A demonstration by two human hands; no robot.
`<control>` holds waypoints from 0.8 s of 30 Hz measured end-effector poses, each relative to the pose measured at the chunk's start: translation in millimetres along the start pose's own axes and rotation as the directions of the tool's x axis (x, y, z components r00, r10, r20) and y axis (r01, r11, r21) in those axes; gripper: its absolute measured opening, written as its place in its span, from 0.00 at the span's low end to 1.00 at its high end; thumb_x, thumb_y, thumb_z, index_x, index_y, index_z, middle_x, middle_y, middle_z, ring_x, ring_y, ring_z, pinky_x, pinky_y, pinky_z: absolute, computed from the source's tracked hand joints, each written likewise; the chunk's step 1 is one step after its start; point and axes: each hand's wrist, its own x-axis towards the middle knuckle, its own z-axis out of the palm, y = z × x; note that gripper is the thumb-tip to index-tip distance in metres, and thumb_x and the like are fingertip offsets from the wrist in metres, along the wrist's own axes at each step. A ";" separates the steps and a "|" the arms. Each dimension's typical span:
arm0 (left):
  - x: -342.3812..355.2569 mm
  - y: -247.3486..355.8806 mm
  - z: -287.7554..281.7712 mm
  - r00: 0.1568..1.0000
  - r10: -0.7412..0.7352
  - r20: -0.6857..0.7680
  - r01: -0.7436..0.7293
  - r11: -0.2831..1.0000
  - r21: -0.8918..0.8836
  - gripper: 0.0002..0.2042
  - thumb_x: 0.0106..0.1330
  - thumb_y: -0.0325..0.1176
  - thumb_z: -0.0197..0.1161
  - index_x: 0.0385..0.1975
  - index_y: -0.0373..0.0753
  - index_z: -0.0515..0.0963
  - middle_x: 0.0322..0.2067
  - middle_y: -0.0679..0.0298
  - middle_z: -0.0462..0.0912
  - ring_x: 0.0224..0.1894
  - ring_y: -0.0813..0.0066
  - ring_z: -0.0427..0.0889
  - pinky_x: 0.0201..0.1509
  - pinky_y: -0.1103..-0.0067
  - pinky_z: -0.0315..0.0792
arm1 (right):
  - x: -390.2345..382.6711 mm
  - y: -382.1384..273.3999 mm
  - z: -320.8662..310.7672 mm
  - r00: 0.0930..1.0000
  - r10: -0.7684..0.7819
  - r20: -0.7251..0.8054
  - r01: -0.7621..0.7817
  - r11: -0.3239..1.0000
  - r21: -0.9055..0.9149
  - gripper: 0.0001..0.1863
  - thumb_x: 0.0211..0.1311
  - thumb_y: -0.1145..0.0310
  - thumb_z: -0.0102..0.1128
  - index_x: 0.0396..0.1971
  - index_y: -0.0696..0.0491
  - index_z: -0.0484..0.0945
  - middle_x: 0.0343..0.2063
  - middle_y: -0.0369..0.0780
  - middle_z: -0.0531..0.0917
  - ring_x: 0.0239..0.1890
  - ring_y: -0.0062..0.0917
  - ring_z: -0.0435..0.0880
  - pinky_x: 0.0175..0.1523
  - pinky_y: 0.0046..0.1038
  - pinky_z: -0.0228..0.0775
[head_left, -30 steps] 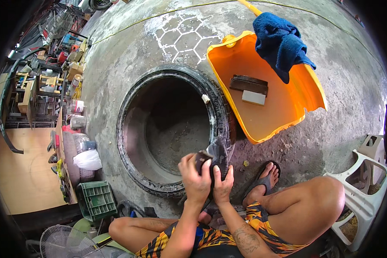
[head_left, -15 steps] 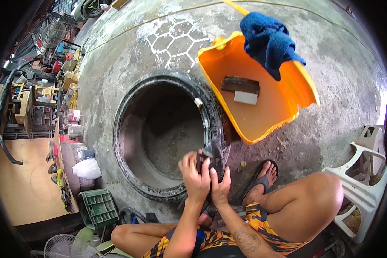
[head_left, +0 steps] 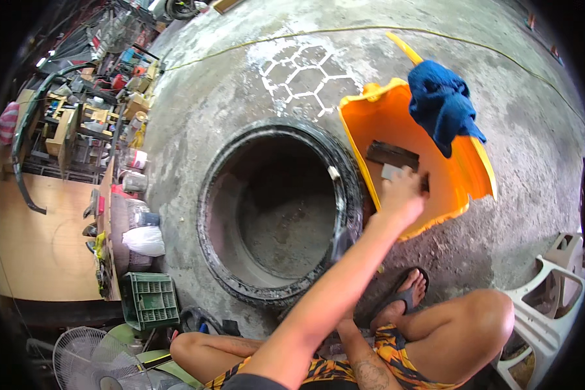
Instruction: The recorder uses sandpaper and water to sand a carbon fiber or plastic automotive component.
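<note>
My left hand (head_left: 404, 194) reaches into the cut-open orange plastic container (head_left: 355, 140), which holds murky water. A small dark block (head_left: 424, 182) shows at its thumb side and seems held, though motion blurs the fingers. A pale block (head_left: 389, 171) lies beside the fingertips, below a dark brown block (head_left: 392, 155). My right hand (head_left: 346, 316) is mostly hidden under my left forearm, low by the tire's near edge. A dark glossy piece (head_left: 343, 244) stands against the near right rim of the big black tire (head_left: 216, 260).
A blue cloth (head_left: 441, 104) hangs over the container's far edge. At right is a white plastic chair (head_left: 545, 318). On the left are a green crate (head_left: 151, 299), a fan (head_left: 101, 364), a plywood board (head_left: 45, 240) and cluttered shelves. A yellow hose (head_left: 305, 41) crosses the floor.
My left hand has left the dark piece by the tire and swung right and forward into the orange container. My right hand has slipped from view beneath the forearm. The view has shifted.
</note>
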 end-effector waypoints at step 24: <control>-173.3 -102.1 -61.3 0.856 -0.017 -0.517 -0.008 0.999 -0.047 0.15 0.62 0.29 0.73 0.48 0.33 0.84 0.45 0.54 0.81 0.48 0.53 0.78 0.52 0.66 0.74 | -13.4 -5.1 -2.5 0.988 0.005 -0.153 -0.063 0.924 -0.376 0.38 0.71 0.54 0.65 0.61 0.76 0.68 0.55 0.63 0.79 0.60 0.50 0.78 0.68 0.38 0.67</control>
